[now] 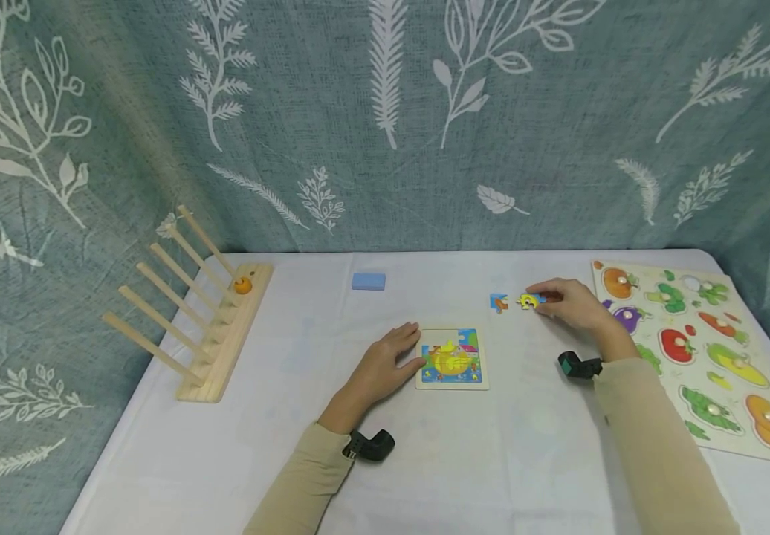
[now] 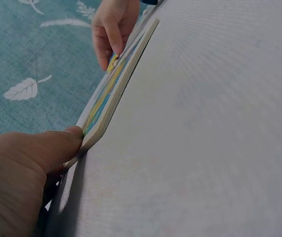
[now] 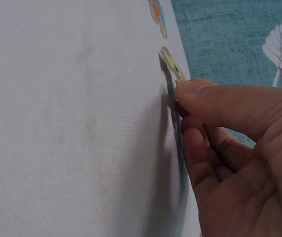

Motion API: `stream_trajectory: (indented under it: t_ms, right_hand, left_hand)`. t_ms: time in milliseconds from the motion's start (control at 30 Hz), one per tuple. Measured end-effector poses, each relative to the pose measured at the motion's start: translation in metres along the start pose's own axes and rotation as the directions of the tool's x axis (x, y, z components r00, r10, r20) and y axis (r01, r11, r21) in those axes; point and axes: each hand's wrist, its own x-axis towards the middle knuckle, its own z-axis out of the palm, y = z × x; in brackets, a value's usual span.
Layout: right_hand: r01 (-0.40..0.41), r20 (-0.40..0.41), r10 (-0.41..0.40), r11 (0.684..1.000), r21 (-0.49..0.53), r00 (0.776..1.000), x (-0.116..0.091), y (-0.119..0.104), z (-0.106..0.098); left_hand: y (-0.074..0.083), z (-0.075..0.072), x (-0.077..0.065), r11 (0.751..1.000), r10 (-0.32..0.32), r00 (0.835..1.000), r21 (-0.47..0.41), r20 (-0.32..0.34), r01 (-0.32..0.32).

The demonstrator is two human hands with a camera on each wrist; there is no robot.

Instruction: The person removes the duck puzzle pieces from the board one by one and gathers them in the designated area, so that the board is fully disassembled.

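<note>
In the head view my right hand (image 1: 568,303) pinches a yellow and blue jigsaw piece (image 1: 528,301) between thumb and fingers. The right wrist view has this yellow piece (image 3: 173,64) tilted at the fingertips, close over the table. Just left of it lies another jigsaw piece (image 1: 499,302), blue and brown. A small square jigsaw puzzle (image 1: 418,379) in a wooden frame, with a yellow picture, lies on the table. My left hand (image 1: 381,368) rests at its left side, thumb touching the frame's edge (image 2: 112,106) and fingers extended.
On the left stands a wooden rack (image 1: 224,357) with several slanted pegs and an orange bead (image 1: 243,285). A blue block (image 1: 368,281) lies toward the back. A vegetable puzzle board (image 1: 666,394) spans the right side, partly behind the right arm. A patterned curtain (image 1: 331,111) hangs behind.
</note>
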Motion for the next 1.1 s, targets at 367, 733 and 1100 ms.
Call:
stream_trajectory:
  t_ms: [367, 733, 1100]
  right_hand:
    - [0.016, 0.014, -0.016, 1.000, 0.006, 1.000, 0.003, 0.003, 0.001]
    - [-0.061, -0.005, 0.062, 0.990, 0.124, 0.998, -0.006, -0.002, -0.009]
    - [0.040, -0.012, -0.038, 0.960, 0.278, 0.999, -0.015, -0.027, 0.012]
  left_hand:
    - [0.001, 0.000, -0.001, 1.000, -0.004, 1.000, -0.004, -0.005, 0.004]
    - [0.000, -0.003, -0.001, 1.000, 0.004, 1.000, 0.009, 0.007, -0.004]
    - [0.001, -0.002, 0.000, 1.000, -0.004, 1.000, 0.002, 0.014, 0.003]
